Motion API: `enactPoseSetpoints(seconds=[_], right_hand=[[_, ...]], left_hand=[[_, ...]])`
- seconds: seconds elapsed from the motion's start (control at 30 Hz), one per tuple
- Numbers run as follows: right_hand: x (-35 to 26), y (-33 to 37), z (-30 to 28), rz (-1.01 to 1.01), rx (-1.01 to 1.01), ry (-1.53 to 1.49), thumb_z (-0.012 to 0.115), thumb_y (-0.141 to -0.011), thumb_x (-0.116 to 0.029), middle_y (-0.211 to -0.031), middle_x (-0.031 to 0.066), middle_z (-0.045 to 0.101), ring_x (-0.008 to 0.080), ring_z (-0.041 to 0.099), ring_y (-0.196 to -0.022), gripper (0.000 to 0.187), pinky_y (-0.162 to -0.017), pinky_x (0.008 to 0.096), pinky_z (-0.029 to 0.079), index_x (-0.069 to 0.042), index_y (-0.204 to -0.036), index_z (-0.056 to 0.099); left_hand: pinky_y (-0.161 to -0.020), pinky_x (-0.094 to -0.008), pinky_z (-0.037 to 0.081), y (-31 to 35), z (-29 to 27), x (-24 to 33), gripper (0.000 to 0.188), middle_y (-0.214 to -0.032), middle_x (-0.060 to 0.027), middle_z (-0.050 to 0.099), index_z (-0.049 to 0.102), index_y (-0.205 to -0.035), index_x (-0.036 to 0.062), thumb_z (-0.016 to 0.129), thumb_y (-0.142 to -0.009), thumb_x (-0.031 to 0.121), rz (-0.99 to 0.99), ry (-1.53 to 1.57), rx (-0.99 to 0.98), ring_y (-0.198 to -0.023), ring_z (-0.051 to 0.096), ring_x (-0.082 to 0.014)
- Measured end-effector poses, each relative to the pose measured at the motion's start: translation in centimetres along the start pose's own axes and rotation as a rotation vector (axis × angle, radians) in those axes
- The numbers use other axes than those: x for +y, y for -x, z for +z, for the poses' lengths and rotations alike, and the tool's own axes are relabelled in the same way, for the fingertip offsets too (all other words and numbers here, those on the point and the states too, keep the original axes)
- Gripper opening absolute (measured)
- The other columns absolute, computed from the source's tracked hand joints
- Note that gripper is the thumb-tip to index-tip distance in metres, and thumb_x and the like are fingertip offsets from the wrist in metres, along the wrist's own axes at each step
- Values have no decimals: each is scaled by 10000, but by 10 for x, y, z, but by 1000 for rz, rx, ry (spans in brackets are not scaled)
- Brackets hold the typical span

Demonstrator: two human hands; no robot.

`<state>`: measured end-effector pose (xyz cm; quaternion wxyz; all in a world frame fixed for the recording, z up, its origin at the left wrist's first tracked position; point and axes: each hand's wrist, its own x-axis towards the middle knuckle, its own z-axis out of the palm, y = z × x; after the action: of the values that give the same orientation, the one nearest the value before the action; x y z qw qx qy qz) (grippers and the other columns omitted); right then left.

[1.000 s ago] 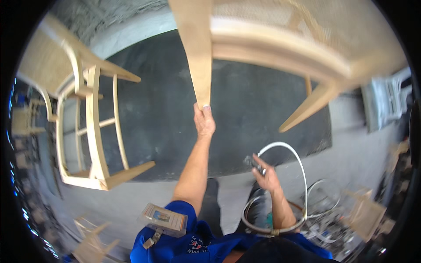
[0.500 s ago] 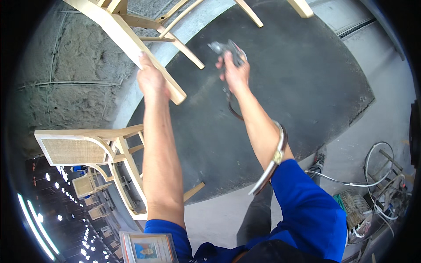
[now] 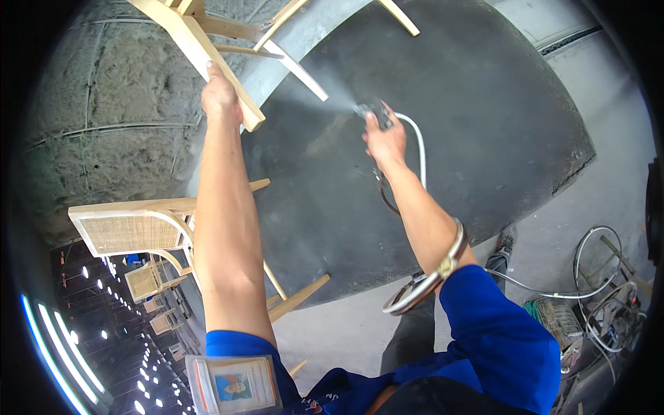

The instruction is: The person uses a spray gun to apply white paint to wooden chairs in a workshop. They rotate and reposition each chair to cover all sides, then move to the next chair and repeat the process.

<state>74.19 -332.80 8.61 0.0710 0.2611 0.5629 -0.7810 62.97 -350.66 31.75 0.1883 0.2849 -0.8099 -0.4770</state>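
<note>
My left hand (image 3: 221, 95) is closed around the end of a pale, unfinished wooden chair's thick rail (image 3: 197, 52). The chair is tilted at the upper left, and its upper part runs out of the picture. In my right hand (image 3: 386, 144) is a spray gun (image 3: 371, 111), with fingers wrapped around it. A whitish mist fans from its nozzle toward a slim chair leg (image 3: 304, 77), a short gap away. A white hose (image 3: 421, 146) loops behind my right wrist and forearm. How the fingers sit on the trigger cannot be made out.
A second pale chair with a woven back (image 3: 124, 233) stands left, partly behind my left forearm. Below the gun spreads a large dark panel (image 3: 477, 152). A coiled hose (image 3: 577, 263) and clutter lie right. More chairs (image 3: 144, 282) stand lower left, near a rough grey wall (image 3: 131, 83).
The held chair and my left hand have shifted left and slightly up. My right hand with the spray gun has moved right and down; mist now shows at its nozzle. The second chair has turned.
</note>
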Motion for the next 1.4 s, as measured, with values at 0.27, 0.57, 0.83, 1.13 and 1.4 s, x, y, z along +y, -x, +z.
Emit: enactPoseSetpoints(seconds=[0.27,0.57,0.83,1.13,1.4], right_hand=[[-82,7,-4,-55,-150,-185,688,-1009,-239,-955,53,706,119,694,-768,522,-521,272,543,-151,-1505,552],[-156,-1,10,-423,-315,-294,695,-989,-230,-1017,104,737,231,729,-859,540,-668,316,584,-137,-1501,555],[-227,-98,136,-516,64,122,731,-943,-259,-926,109,748,154,705,-709,364,-632,322,579,-113,-1276,704],[-217,-5,14,-290,-357,-452,692,-997,-179,-837,58,685,133,663,-680,186,-446,283,461,-31,-1101,649],[-266,45,-23,-1214,96,41,748,-922,-131,-1073,181,765,296,760,-926,501,-830,367,586,-159,-1413,651]], left_hand=[[-1054,-463,477,12,10,13,643,-1329,-335,618,514,-1356,-130,415,-1090,447,228,-493,112,-1255,622,-424],[-1027,-514,480,25,25,18,548,-1223,-362,651,486,-1284,-66,406,-1092,441,259,-549,155,-1182,635,-494],[-1036,-517,458,86,37,4,560,-1255,-355,628,449,-1349,-78,410,-1101,423,255,-437,158,-1189,620,-484],[-1008,-537,479,35,55,34,524,-1203,-358,662,473,-1296,-64,443,-1084,414,298,-470,144,-1167,633,-509],[-1034,-532,472,27,63,38,569,-1209,-358,665,460,-1305,-58,584,-991,400,344,-524,138,-1173,641,-494]])
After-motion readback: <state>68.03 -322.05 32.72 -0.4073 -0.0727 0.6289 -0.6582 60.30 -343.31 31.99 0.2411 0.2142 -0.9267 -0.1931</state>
